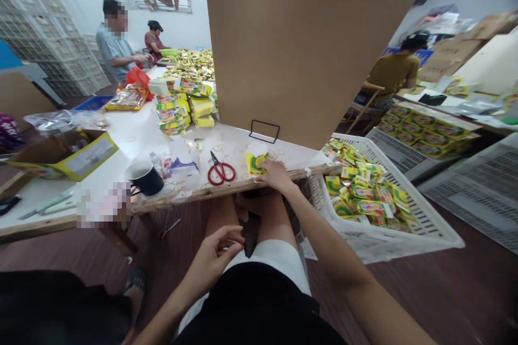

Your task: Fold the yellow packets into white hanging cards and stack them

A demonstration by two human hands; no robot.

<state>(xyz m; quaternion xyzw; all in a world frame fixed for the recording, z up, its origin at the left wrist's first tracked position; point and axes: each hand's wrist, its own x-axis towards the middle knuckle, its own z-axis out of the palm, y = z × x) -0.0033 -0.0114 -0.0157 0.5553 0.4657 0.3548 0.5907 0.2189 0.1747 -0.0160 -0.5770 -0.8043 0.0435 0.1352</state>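
Note:
At the table's front edge my right hand (275, 173) has its fingertips on a small yellow and green packet (256, 164), which lies on the white tabletop. My left hand (220, 250) hovers above my lap, its fingers loosely curled and thumb apart, with nothing visible in it. Left of the packet lie red-handled scissors (221, 172), blades pointing away from me. To my right, a white plastic crate (439, 226) holds a heap of similar yellow packets (370, 194).
A tall cardboard sheet (299, 48) stands behind the packet, a black wire frame (265, 131) at its foot. Bundled packets (174, 113), a dark mug (146, 179) and an open carton (68, 159) are to the left. Co-workers sit or stand around other tables.

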